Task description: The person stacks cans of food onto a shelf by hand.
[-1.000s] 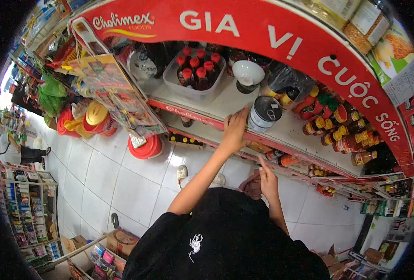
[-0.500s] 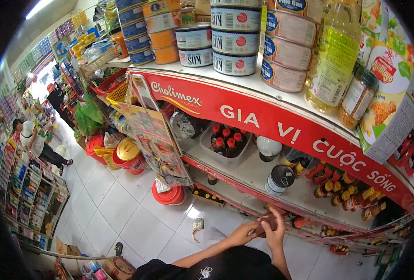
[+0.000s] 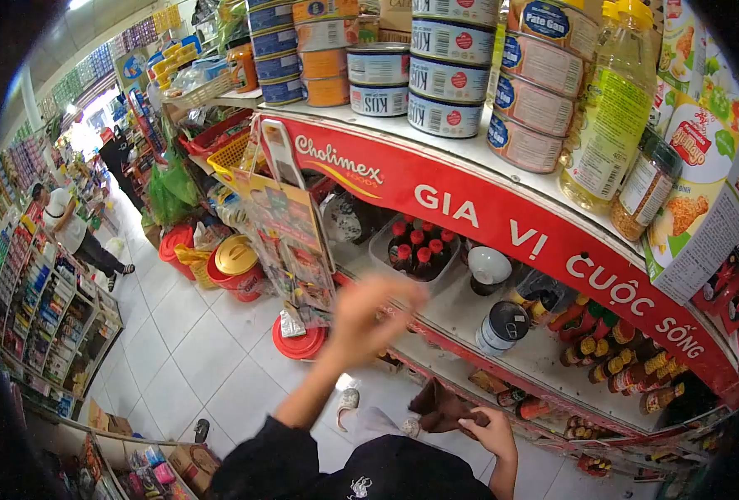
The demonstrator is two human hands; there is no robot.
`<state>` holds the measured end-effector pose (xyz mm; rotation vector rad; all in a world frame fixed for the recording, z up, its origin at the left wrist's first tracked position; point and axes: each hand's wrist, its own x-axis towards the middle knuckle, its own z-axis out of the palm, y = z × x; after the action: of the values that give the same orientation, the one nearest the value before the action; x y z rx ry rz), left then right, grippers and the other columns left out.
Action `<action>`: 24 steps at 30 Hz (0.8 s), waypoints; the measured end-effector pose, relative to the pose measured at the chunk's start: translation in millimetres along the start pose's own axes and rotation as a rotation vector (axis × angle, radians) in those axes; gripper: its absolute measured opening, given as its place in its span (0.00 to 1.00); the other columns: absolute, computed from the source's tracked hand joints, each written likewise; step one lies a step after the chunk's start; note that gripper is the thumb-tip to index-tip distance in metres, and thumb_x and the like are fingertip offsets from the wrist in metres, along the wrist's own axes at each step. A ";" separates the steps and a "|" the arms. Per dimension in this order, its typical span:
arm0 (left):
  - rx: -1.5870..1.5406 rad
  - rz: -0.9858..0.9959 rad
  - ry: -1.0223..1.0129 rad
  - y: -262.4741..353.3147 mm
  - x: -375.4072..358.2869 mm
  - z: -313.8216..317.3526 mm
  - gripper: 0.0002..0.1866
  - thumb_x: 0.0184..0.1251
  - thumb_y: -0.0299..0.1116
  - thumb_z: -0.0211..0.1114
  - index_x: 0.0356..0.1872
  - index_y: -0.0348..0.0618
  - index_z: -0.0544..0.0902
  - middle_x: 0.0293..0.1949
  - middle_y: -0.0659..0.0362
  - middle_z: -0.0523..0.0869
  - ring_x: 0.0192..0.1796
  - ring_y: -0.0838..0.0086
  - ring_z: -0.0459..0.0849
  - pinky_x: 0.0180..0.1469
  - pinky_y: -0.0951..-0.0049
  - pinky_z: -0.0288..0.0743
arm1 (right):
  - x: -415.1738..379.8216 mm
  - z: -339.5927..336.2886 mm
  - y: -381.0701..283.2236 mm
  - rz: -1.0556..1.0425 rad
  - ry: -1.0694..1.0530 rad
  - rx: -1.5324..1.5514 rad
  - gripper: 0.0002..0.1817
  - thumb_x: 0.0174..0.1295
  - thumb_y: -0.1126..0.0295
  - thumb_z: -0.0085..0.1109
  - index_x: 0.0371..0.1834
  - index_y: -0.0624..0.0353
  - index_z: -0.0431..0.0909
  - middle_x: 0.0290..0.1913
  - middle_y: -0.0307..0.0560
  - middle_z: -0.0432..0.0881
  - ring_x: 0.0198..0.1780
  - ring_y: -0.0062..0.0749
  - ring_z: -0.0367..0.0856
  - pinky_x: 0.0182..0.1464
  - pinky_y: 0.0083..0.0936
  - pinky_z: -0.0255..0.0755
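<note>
My right hand (image 3: 492, 433) is closed on one end of a limp brown cloth (image 3: 440, 408), low in front of my body. The cloth hangs out to the left, loosely folded, apart from the shelf. My left hand (image 3: 374, 317) is raised in front of the shelf, smeared by motion, so its finger positions are not clear. Behind and above it stands a clear plastic tub (image 3: 432, 279) of red-capped bottles (image 3: 424, 257). To its right are a white bowl (image 3: 489, 267) and a pull-tab can (image 3: 503, 327).
Stacked cans (image 3: 446, 83), an oil bottle (image 3: 611, 117) and a spice jar (image 3: 646, 187) stand on the top shelf. Sauce bottles (image 3: 619, 367) line the lower shelf. A magazine-like rack (image 3: 290, 233) hangs at the shelf end. Another person (image 3: 61, 221) stands far left.
My left hand has let go of the brown cloth and moved up and left toward the shelf. The cloth now hangs more open from my right hand. The view has shifted slightly.
</note>
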<state>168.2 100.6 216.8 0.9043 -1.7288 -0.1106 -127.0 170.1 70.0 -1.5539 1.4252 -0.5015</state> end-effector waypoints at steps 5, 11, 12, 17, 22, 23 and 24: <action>0.361 0.142 0.409 -11.4 150.5 -67.3 0.12 0.59 0.25 0.56 0.43 0.45 0.81 0.33 0.52 0.83 0.35 0.65 0.82 0.39 0.69 0.73 | -2.1 14.3 15.7 -0.044 0.137 0.207 0.19 0.50 0.61 0.69 0.36 0.67 0.79 0.26 0.46 0.81 0.28 0.21 0.76 0.32 0.23 0.70; 0.774 0.484 0.285 -52.2 229.0 -70.5 0.15 0.62 0.29 0.57 0.51 0.49 0.79 0.48 0.50 0.81 0.49 0.54 0.79 0.50 0.61 0.72 | 4.4 22.9 36.4 -0.058 0.210 0.073 0.15 0.51 0.66 0.68 0.34 0.67 0.78 0.29 0.42 0.81 0.32 0.21 0.77 0.37 0.21 0.71; 0.793 0.475 0.216 -54.7 231.6 -72.3 0.17 0.54 0.30 0.62 0.48 0.49 0.80 0.45 0.51 0.82 0.48 0.56 0.80 0.53 0.60 0.71 | 3.3 24.6 34.5 -0.043 0.213 0.088 0.15 0.51 0.66 0.68 0.34 0.67 0.78 0.29 0.42 0.81 0.32 0.21 0.77 0.37 0.21 0.71; 0.716 0.178 0.097 -56.7 231.6 -73.7 0.18 0.46 0.29 0.68 0.43 0.47 0.84 0.38 0.47 0.84 0.45 0.53 0.81 0.52 0.60 0.72 | 0.5 26.9 44.6 -0.038 0.241 0.090 0.16 0.52 0.64 0.66 0.35 0.67 0.78 0.31 0.44 0.82 0.34 0.23 0.78 0.39 0.23 0.71; 0.575 0.243 0.246 -57.2 243.2 -70.5 0.18 0.43 0.27 0.69 0.41 0.47 0.85 0.38 0.47 0.84 0.43 0.53 0.81 0.50 0.63 0.73 | -7.7 25.7 26.3 0.075 0.242 0.202 0.17 0.57 0.63 0.61 0.40 0.68 0.76 0.34 0.46 0.81 0.38 0.26 0.77 0.43 0.25 0.70; 0.548 0.264 0.294 -58.2 244.7 -70.5 0.17 0.43 0.27 0.69 0.41 0.47 0.85 0.38 0.47 0.84 0.43 0.53 0.81 0.50 0.63 0.73 | -7.2 24.2 22.7 0.094 0.233 0.218 0.17 0.58 0.63 0.60 0.41 0.68 0.75 0.34 0.46 0.81 0.39 0.26 0.77 0.44 0.25 0.69; 0.626 0.215 0.307 -44.9 240.9 -72.3 0.18 0.49 0.27 0.68 0.45 0.48 0.83 0.41 0.50 0.84 0.46 0.58 0.82 0.50 0.68 0.74 | -2.7 27.8 33.5 0.125 0.276 0.164 0.15 0.59 0.65 0.58 0.41 0.68 0.75 0.34 0.44 0.80 0.38 0.25 0.76 0.44 0.23 0.69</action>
<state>233.8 -52.9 410.1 1.1015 -1.5721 0.7118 -123.6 186.3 29.7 -1.2934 1.6333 -0.7596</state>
